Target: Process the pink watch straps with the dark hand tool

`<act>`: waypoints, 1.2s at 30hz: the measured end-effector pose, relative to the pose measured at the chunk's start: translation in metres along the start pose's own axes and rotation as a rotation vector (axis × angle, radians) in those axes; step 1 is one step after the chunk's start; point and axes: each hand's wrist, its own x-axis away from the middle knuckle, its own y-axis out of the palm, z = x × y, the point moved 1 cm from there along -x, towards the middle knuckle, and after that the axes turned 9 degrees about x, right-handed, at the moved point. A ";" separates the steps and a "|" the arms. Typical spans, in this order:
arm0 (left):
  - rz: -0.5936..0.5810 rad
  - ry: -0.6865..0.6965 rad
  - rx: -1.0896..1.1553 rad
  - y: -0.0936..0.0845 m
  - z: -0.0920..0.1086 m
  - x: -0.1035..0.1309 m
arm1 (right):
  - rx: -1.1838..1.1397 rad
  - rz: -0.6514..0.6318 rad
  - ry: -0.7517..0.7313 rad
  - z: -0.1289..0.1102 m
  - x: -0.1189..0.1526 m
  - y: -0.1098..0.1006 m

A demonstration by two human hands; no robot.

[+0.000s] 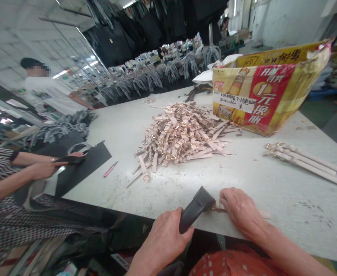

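Observation:
My left hand point(164, 239) is closed around a dark grey, handle-like piece point(195, 209) that widens to a squared end, pointing up and right; its exact kind I cannot make out. To its right, my right hand point(240, 207) rests low over the table's near edge with curled fingers. A pale beige strap point(265, 214) shows beyond that wrist, and a thin brown bit lies between the dark end and my fingertips. The hand hides most of this strap. Farther up the table is a heap of beige buckle straps point(182, 132) with gold-coloured buckles.
A few buckle straps point(306, 159) lie bundled at the right. Behind them stands a yellow and red cardboard box point(260, 96). A red pen-like tool point(110, 169) lies left of the heap. At the left, a co-worker's hands point(46, 168) hold a black piece over dark panels point(82, 168).

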 end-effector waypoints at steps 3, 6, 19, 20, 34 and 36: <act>-0.004 -0.006 0.013 -0.003 -0.001 0.001 | 0.055 0.053 0.009 0.000 0.000 0.001; -0.021 0.000 0.007 -0.007 -0.004 0.004 | 0.107 0.074 -0.004 -0.001 0.000 -0.001; -0.113 0.157 -0.094 -0.023 0.001 -0.003 | 0.026 0.021 -0.012 -0.001 -0.001 -0.001; -0.111 0.170 -0.098 -0.023 0.002 -0.006 | -0.001 0.012 -0.006 0.000 -0.001 0.000; -0.130 0.202 -0.063 -0.011 0.011 -0.004 | -0.349 -0.079 0.168 0.009 0.000 0.001; -0.125 0.195 -0.065 -0.011 0.010 -0.001 | -0.380 -0.095 0.196 0.010 -0.001 0.000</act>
